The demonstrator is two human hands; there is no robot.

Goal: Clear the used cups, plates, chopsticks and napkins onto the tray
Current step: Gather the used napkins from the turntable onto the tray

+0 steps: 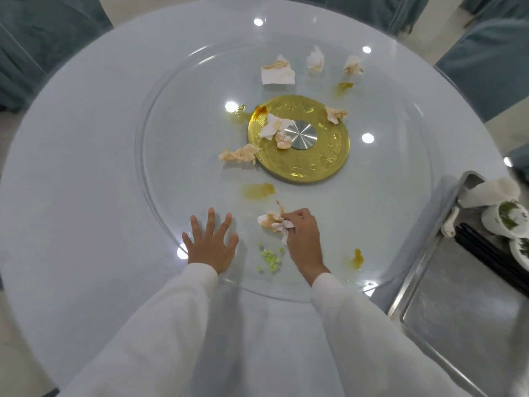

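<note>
Right hand (303,239), lower centre of frame, fingers clenched around a soiled napkin (273,220) on the glass turntable (177,156). Left hand (210,245) just left, released, fingers spread flat on glass. Tray (423,270) at lower right holds 2 cups (505,217).

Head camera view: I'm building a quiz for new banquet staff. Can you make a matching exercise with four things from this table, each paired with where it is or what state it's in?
Things:
1. left hand
2. right hand
3. black chopsticks
4. round gold disc

States or places:
A. on the metal tray
B. centre of the glass turntable
C. flat, fingers spread, on the glass
D. closed on a crumpled stained napkin

Pairs: 1-C, 2-D, 3-A, 4-B
</note>
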